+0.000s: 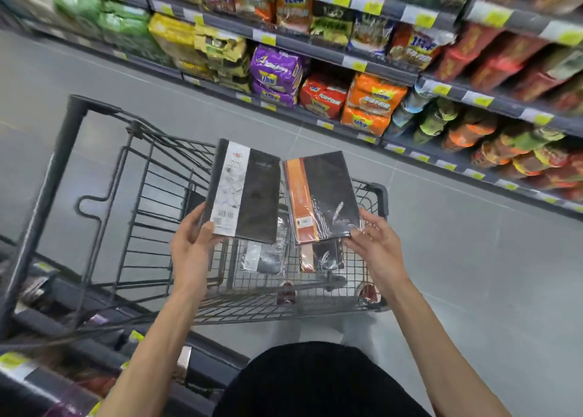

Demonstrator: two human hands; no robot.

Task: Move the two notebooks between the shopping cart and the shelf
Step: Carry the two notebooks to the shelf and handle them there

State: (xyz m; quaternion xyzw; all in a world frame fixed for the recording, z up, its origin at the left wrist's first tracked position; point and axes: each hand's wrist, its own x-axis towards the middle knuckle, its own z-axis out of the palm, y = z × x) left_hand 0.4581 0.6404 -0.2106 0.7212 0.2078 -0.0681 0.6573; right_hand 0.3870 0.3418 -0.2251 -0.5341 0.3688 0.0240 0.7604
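Black-and-white notebook (244, 192): black cover with a white band down its left side, shrink-wrapped; I hold it up over the shopping cart by its lower left corner.
Black-and-orange notebook (321, 196): same make with an orange band, glossy wrap; it is just beside the first and tilted away from it, and their inner edges seem to touch near the top.
Left hand (192, 243): my thumb lies on the cover by the barcode and my fingers (197, 218) curl behind the spine edge, grasping the white-banded one.
Right hand (378, 243): fingertips pinch the lower right corner of the orange-banded one through the wrap.
Shopping cart (142, 177): dark wire basket directly below both notebooks, its handle nearest me.
Cart notebooks (265, 252): two more wrapped ones lie flat, side by side, on the basket floor, one white-banded and one orange-banded.
Shelf (378, 73): ahead and to my right, tiers of bright noodle packs behind yellow price tags.
Floor (473, 259): grey tile.
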